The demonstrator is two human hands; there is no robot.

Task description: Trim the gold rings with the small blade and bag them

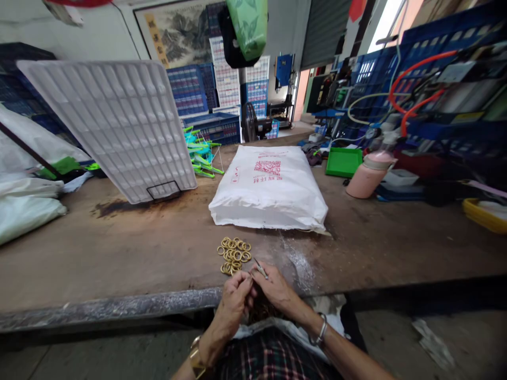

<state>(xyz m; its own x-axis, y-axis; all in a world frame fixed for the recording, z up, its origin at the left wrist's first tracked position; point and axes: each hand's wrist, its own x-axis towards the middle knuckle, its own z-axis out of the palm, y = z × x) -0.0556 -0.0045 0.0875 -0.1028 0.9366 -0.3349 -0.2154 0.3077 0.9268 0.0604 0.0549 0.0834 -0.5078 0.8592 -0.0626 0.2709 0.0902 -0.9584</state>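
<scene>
My left hand (236, 296) is closed in a pinch at the table's front edge, close against my right hand; what its fingertips hold is too small to make out. A small pointed metal tool (260, 269) is gripped in my right hand (277, 289), its dark tip aimed up and to the left. Just beyond my hands lies a loose pile of brass-coloured rings (236, 255) on the wooden table (158, 253). Below my hands, a white cloth or bag (291, 328) on my lap holds a dark brownish heap, partly hidden by my wrists.
A full white sack (273, 184) with red print lies beyond the rings. A white ribbed plastic tray (119, 121) leans in a wire stand at left. To the right stand a green tray (344, 161), a pink bottle (368, 174) and a yellow basket (485, 215).
</scene>
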